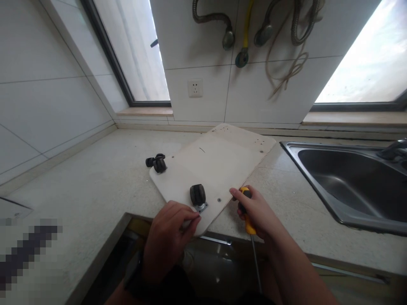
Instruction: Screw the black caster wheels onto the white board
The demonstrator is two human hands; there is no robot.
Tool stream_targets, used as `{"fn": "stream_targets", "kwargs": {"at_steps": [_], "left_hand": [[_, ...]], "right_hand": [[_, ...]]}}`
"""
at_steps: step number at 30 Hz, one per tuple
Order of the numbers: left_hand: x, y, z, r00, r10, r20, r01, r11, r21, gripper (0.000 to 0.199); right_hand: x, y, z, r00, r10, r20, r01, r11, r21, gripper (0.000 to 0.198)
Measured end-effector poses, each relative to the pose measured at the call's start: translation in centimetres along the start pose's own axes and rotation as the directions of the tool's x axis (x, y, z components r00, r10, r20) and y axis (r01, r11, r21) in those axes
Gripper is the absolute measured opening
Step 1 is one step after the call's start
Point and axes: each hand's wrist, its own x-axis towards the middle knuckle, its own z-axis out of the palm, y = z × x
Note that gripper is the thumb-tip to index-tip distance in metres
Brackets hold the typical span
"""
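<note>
A white board point(219, 163) with rounded corners lies at a slant on the countertop. Near its front corner stands a black caster wheel point(198, 195) on a small metal mounting plate point(201, 207). The thumb and forefinger of my left hand point(171, 231) are pinched together at the edge of that plate; whatever is between them is too small to make out. My right hand point(256, 207), beside the board's right edge, grips a yellow and black screwdriver point(250, 227) by its handle, the shaft pointing down toward me. More black caster wheels point(160, 164) sit at the board's left corner.
A steel sink point(343, 182) is set into the counter point(95, 169) on the right. Below the front edge is an open cutout point(127, 237). On the tiled wall are a socket point(195, 88), metal hoses point(213, 18), a yellow pipe point(247, 29) and a hanging cord point(286, 76).
</note>
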Motion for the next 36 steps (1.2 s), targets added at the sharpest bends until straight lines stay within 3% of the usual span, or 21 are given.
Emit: {"fn": "stream_targets", "kwargs": {"at_steps": [10,18,36], "left_hand": [[0.4,-0.1,0.1,0.982,-0.19,-0.014,0.189,0.981,-0.052,0.012],[1.0,-0.4,0.0,0.964,-0.265,0.029,0.266,0.961,-0.077,0.012],[1.2,-0.7,0.3,0.976,-0.217,0.02,0.218,0.975,-0.033,0.012]], "right_hand": [[0.6,0.3,0.2,0.999,-0.012,-0.041,0.012,1.0,0.003,0.034],[0.6,0.7,0.2,0.999,0.0,-0.053,0.0,1.0,-0.012,0.038],[1.1,0.9,0.1,0.998,-0.014,-0.061,0.011,0.999,-0.034,0.039]]}}
